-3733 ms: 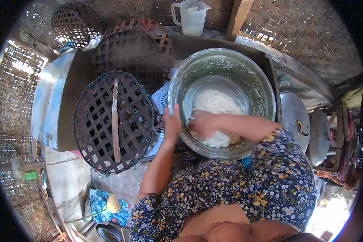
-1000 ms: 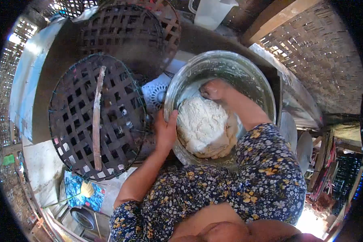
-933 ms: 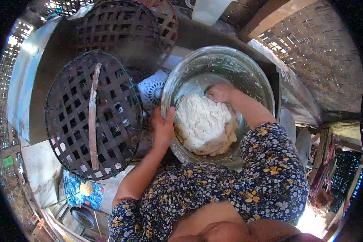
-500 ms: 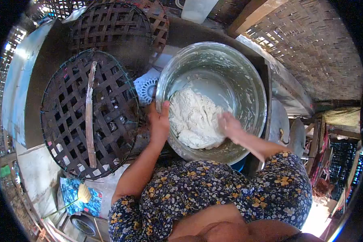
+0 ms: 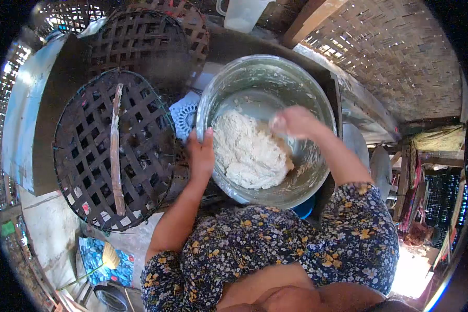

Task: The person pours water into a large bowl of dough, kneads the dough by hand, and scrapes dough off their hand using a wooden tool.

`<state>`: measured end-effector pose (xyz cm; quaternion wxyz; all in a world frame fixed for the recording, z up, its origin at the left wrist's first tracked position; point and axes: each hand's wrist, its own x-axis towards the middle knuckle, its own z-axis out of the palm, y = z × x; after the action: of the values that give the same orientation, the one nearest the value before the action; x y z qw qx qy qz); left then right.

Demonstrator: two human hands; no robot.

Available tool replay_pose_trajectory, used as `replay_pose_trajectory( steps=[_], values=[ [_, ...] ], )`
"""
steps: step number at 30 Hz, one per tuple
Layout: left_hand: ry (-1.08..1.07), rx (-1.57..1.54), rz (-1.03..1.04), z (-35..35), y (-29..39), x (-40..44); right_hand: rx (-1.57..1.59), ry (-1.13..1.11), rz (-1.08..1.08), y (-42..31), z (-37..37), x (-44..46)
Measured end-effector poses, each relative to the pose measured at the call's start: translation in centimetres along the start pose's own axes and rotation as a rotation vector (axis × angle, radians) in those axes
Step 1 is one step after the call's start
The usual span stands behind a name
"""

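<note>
A big metal basin [image 5: 317, 99] holds a mound of pale, rough dough [image 5: 252, 156] in its left part. My left hand [image 5: 200, 156] grips the basin's left rim, thumb at the edge. Over the basin, to the upper right of the dough, is my right hand [image 5: 296, 123], curled and slightly blurred; whether it holds any dough cannot be made out. Smears of dough coat the basin's inner wall.
A round woven tray [image 5: 140, 156] with a wooden strip [image 5: 117, 156] lies left of the basin, more woven trays [image 5: 140, 41] behind it. A plastic jug [image 5: 243, 14] stands at the back. A patterned white cloth [image 5: 184, 115] and metal lids [image 5: 380, 169] flank the basin.
My right hand has lifted off the dough's right side and moved up, its fingers now curled. My left hand stays on the rim. The view has shifted slightly.
</note>
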<state>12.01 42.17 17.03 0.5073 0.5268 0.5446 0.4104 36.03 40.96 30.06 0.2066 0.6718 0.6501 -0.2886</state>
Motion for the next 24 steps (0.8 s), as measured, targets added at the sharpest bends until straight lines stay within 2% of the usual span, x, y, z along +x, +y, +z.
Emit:
replay_pose_trajectory(
  steps=[1, 4, 7, 10, 12, 14, 17, 20, 21, 24],
  values=[
    [-0.016, -0.019, -0.005, -0.1, 0.2, 0.0, -0.025, 0.110, 0.028, 2.6, 1.1, 2.2],
    [-0.023, 0.046, -0.048, -0.2, 1.3, 0.0, 0.004, 0.095, 0.077, 7.8, 6.9, 8.7],
    [0.006, 0.093, -0.056, -0.1, 1.2, 0.2, -0.060, 0.068, 0.072, 7.6, 11.1, 10.3],
    [0.007, 0.129, -0.080, -0.4, 2.1, -0.5, -0.154, -0.189, -0.100, 11.2, 15.7, 10.5],
    [-0.029, 0.124, -0.064, -0.5, 2.8, -0.4, 0.022, -0.261, -0.031, 11.4, 15.5, 7.5],
    [-0.049, 0.059, -0.097, -0.4, 2.0, -0.3, 0.560, -0.481, 0.471, 7.8, 12.8, 4.6],
    [-0.010, 0.048, -0.076, -0.1, 2.0, -0.5, 1.105, -0.586, 0.287, 8.6, 16.1, 2.9],
    [0.040, 0.039, 0.009, 0.2, 0.9, 0.0, 1.178, -0.487, 0.346, 6.1, 16.2, 0.2],
    [0.049, 0.034, 0.037, 0.3, 0.2, 0.1, 1.207, -0.441, 0.269, 5.9, 16.7, -0.2],
    [0.004, 0.038, -0.003, -0.2, 1.7, 0.0, 1.231, -0.415, 0.340, 1.3, 12.2, -3.8]
  ],
)
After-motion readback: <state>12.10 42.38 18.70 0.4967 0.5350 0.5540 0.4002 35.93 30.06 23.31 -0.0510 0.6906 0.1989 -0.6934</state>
